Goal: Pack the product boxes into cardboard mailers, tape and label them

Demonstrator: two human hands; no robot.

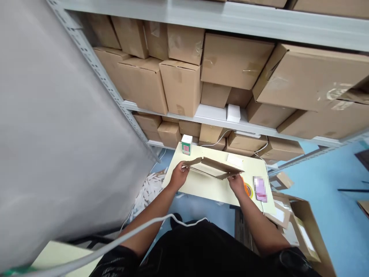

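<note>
A flattened cardboard box (213, 167) is held just above the middle of the pale yellow table (201, 188), lying nearly level with its flaps partly lifted and one long edge facing the person. The left hand (178, 175) closes on the box's left end over the table's left part, with the fingers curled round the edge and the thumb on top. The right hand (237, 183) pinches the box's right end over the table's right part, fingers folded under the board. Both forearms reach forward from the table's near side, bare, elbows bent and spread, so the wrists turn slightly inward toward each other. On the table's far left corner stands a small white and green carton (186, 144), upright. A white card (234, 159) lies flat on the table's far side, behind the box. An orange tape roll (248, 189) lies on the table's right part, just beside the right hand, and a blurred pink item (261, 189) lies near the table's right edge. Beyond the table's far edge stand grey shelves (219, 115) packed with brown cartons. To the table's right, on the blue floor, sits an open carton (309, 227).
</note>
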